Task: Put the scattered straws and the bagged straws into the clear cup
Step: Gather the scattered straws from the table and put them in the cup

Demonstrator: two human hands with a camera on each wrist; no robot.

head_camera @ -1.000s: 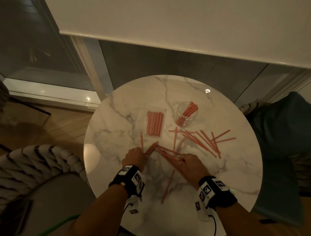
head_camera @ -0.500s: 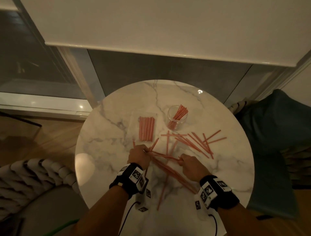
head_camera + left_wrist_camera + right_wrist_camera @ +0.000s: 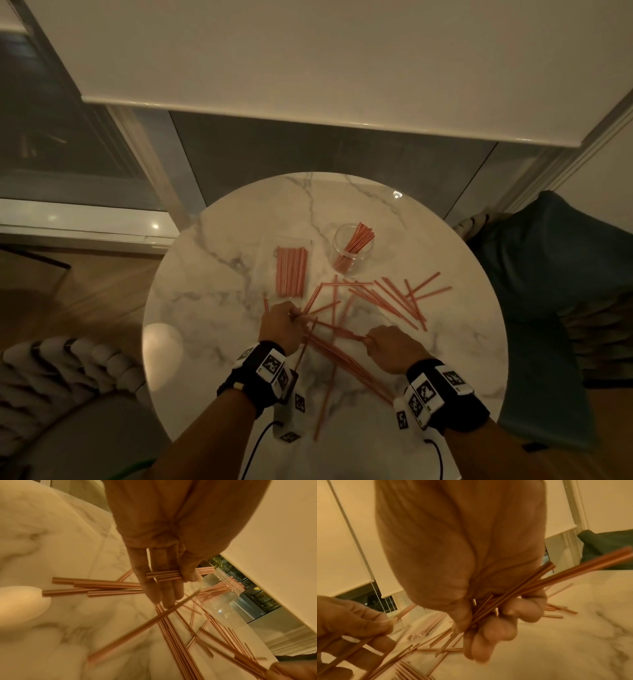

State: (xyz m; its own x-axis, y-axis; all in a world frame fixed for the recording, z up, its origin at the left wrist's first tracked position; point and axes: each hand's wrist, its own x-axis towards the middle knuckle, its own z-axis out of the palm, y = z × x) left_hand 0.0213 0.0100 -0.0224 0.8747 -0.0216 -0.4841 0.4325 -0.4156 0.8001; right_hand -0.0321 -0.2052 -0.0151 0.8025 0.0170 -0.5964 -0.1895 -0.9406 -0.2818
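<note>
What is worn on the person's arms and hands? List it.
Both forearms are bare, without sleeves. Each wrist carries a black band: left wrist band, right wrist band. White blocks printed with black square tag markings sit on both. A dark cable hangs under each. Hands are gloveless.

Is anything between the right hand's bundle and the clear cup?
Nothing upright stands between. The right hand grips a bundle of straws; between it and the clear cup only scattered straws lie flat on the table. The cup already holds some straws.
</note>
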